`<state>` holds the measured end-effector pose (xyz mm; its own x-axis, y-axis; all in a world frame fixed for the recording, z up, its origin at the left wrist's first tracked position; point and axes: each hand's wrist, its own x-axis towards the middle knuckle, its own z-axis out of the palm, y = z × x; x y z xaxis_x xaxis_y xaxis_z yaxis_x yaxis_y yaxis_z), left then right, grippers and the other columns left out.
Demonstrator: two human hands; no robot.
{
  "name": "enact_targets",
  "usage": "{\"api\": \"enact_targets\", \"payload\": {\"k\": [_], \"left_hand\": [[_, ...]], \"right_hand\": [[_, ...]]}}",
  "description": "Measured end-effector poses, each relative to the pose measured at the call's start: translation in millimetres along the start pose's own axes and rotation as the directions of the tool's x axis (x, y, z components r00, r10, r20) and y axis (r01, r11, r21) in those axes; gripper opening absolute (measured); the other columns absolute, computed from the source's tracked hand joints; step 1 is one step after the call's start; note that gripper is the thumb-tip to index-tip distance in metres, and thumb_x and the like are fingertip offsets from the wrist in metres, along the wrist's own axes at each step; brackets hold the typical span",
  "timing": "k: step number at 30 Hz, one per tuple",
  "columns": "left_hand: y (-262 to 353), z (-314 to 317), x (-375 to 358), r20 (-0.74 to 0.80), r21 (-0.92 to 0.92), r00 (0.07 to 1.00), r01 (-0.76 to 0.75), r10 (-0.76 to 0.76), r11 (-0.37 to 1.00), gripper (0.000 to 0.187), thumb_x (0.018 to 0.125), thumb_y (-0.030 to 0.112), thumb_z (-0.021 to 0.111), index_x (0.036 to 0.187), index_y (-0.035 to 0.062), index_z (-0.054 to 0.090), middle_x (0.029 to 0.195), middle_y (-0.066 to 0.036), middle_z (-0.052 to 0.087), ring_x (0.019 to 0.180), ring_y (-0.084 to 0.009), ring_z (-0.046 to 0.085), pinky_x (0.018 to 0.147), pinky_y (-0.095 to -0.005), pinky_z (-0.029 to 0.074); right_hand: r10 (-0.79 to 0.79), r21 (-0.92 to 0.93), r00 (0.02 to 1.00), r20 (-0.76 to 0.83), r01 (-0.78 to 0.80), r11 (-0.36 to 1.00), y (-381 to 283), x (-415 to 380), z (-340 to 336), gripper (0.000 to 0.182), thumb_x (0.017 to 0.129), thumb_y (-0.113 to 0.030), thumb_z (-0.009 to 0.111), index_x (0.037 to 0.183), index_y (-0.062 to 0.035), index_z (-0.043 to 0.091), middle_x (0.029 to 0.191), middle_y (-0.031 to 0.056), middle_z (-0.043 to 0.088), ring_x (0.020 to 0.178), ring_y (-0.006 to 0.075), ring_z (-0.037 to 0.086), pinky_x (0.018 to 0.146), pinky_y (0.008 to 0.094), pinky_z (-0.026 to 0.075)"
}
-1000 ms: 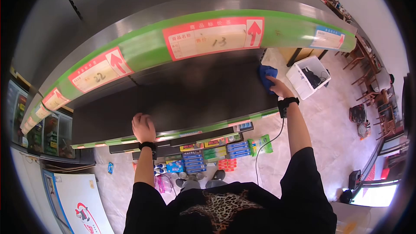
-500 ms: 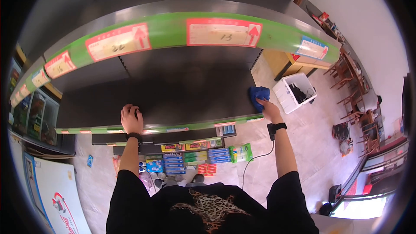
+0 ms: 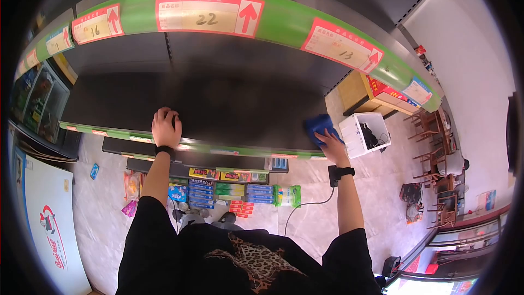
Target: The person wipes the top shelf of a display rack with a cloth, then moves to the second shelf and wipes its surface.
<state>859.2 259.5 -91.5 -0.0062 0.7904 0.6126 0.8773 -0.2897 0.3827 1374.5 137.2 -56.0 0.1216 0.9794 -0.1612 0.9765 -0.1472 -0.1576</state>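
Observation:
A dark shelf board (image 3: 234,106) with a green price strip along its front edge spans the middle of the view. My left hand (image 3: 166,128) rests on its front edge at the left, fingers curled on the dark surface; whether they grip anything is hidden. Near the right end of the board, my right hand (image 3: 332,146) presses on a blue cloth (image 3: 319,127), which lies crumpled under and ahead of the fingers.
An upper shelf edge (image 3: 284,24) with price labels crosses above the hands. Packaged goods (image 3: 229,190) sit low beneath the board. A white box (image 3: 352,135) with dark items stands right. A cable (image 3: 308,203) hangs from the right wrist. A white freezer (image 3: 49,207) is at left.
The view has shifted and turned, so the upper shelf labels stand differently. My right hand and the blue cloth remain near the board's right end, the hand's fingers now flatter over the cloth.

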Motion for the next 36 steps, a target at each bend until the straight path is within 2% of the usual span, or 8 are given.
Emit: {"api": "enact_targets", "payload": {"k": [2,8,13,17,24,31,34,36], "left_hand": [[-3,2,-1,-0.006,0.000,1.000,-0.011,0.011,1.000,0.009,0.078,0.016,0.057,0.084,0.0114,0.063,0.099,-0.006,0.056,0.094,-0.0279,0.055,0.079,-0.0415,0.046],[-1,1,0,-0.018,-0.009,1.000,-0.008,0.008,1.000,0.010,0.078,0.016,0.057,0.085,0.0114,0.063,0.099,-0.005,0.056,0.093,-0.0276,0.056,0.079,-0.0412,0.047],[2,-4,1,0.003,-0.032,1.000,-0.005,0.005,0.999,0.010,0.079,0.012,0.055,0.086,0.0100,0.062,0.100,-0.006,0.057,0.095,-0.0289,0.055,0.081,-0.0418,0.047],[1,-4,1,0.007,-0.042,1.000,-0.001,0.002,0.999,0.011,0.077,0.016,0.057,0.086,0.0108,0.062,0.100,-0.006,0.056,0.095,-0.0283,0.055,0.080,-0.0416,0.046],[-1,-2,0,-0.019,-0.061,1.000,0.002,-0.003,0.998,0.016,0.077,0.017,0.056,0.090,0.0095,0.062,0.101,-0.008,0.056,0.094,-0.0300,0.055,0.080,-0.0423,0.045],[0,-3,0,-0.011,-0.067,1.000,0.025,-0.026,0.997,0.025,0.076,0.015,0.055,0.100,0.0085,0.059,0.105,-0.010,0.056,0.096,-0.0322,0.054,0.082,-0.0433,0.046],[-2,-2,1,0.004,-0.072,1.000,0.020,-0.020,0.997,0.026,0.077,0.015,0.055,0.101,0.0091,0.058,0.104,-0.010,0.056,0.097,-0.0320,0.054,0.082,-0.0434,0.045],[-1,-2,1,0.025,-0.063,0.999,0.025,-0.024,0.998,0.025,0.077,0.015,0.055,0.100,0.0093,0.059,0.104,-0.009,0.056,0.097,-0.0318,0.054,0.083,-0.0433,0.045]], "right_hand": [[-0.141,0.070,0.989,0.052,0.137,0.988,-12,9,7,0.051,0.083,-0.018,0.059,0.130,-0.0365,0.053,0.151,0.0077,0.032,0.138,0.0333,0.032,0.109,0.0522,0.027],[-0.390,0.320,0.896,0.212,0.314,0.894,-120,24,3,0.040,0.086,-0.027,0.057,0.124,-0.0373,0.059,0.154,0.0056,0.026,0.145,0.0298,0.013,0.115,0.0495,0.006],[-0.545,0.340,0.784,0.297,0.447,0.827,-200,48,11,0.033,0.087,-0.027,0.056,0.118,-0.0362,0.064,0.155,0.0036,0.024,0.145,0.0290,0.011,0.114,0.0517,0.003],[-0.639,0.356,0.707,0.303,0.538,0.764,-256,58,22,0.031,0.087,-0.026,0.057,0.114,-0.0362,0.065,0.155,0.0036,0.024,0.145,0.0288,0.010,0.114,0.0531,0.002],[-0.680,0.331,0.634,0.370,0.593,0.734,-314,87,21,0.039,0.088,-0.024,0.053,0.123,-0.0398,0.059,0.157,0.0056,0.017,0.145,0.0309,0.009,0.114,0.0550,0.003],[-0.621,0.253,0.690,0.372,0.569,0.783,-355,128,27,0.044,0.087,-0.021,0.049,0.126,-0.0409,0.057,0.157,0.0093,0.017,0.145,0.0323,0.009,0.112,0.0580,0.007],[-0.562,0.190,0.774,0.292,0.529,0.827,-374,138,36,0.047,0.087,-0.019,0.047,0.127,-0.0409,0.056,0.155,0.0101,0.021,0.143,0.0351,0.015,0.111,0.0601,0.012],[-0.537,0.111,0.829,0.159,0.525,0.844,-385,134,41,0.046,0.086,-0.021,0.048,0.127,-0.0411,0.056,0.152,0.0118,0.028,0.138,0.0363,0.026,0.106,0.0610,0.020]]}}
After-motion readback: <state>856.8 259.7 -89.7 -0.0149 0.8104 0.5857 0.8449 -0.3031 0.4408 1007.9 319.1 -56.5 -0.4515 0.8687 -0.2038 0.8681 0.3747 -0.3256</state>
